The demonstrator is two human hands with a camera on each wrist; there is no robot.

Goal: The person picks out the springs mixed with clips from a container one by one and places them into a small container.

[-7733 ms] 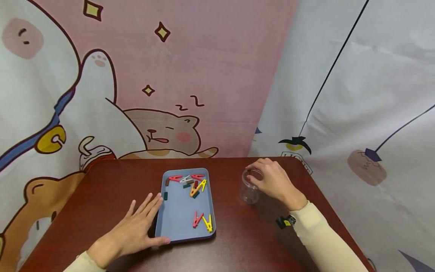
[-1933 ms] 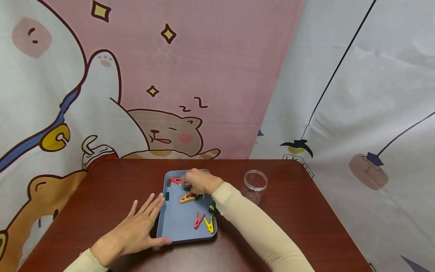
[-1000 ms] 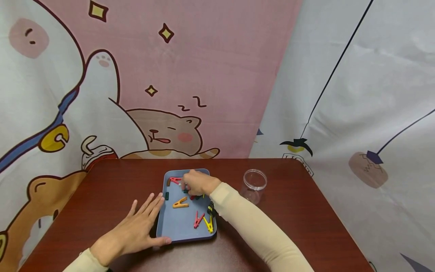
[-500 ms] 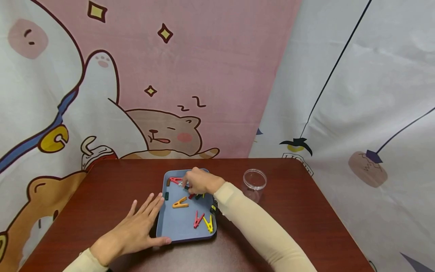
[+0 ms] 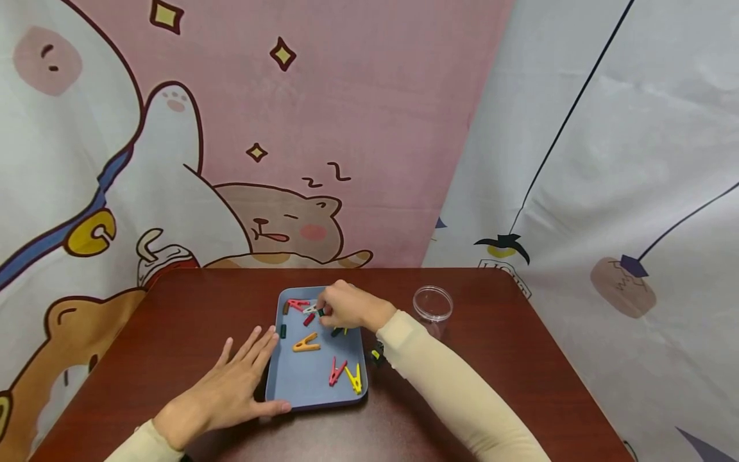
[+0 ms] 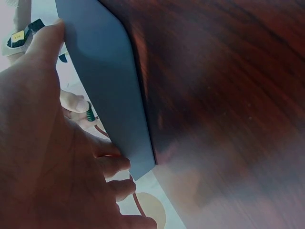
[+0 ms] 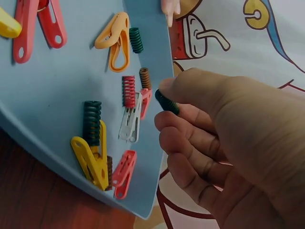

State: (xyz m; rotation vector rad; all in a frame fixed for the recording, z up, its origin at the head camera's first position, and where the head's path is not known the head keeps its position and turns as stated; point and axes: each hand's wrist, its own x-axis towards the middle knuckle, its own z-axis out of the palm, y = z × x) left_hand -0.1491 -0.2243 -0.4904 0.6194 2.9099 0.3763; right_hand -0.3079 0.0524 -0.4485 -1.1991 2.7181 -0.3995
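Table (image 5: 519, 359), left hand (image 5: 228, 385) splayed against tray (image 5: 297, 382), right hand (image 5: 351, 305) pinching green spring (image 7: 167, 103), axis slanting

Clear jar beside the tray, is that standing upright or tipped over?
Upright: in the head view, the jar stands on the table with its round rim facing up.

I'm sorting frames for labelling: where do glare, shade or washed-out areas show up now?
Head view: a pale sheen on the table near the bottom edge, and the walls of the clear jar look faint against dark wood; left wrist view: the left hand in dim shade, the backdrop washed out at upper left; right wrist view: the green spring in the right hand is dark, though its coils show.
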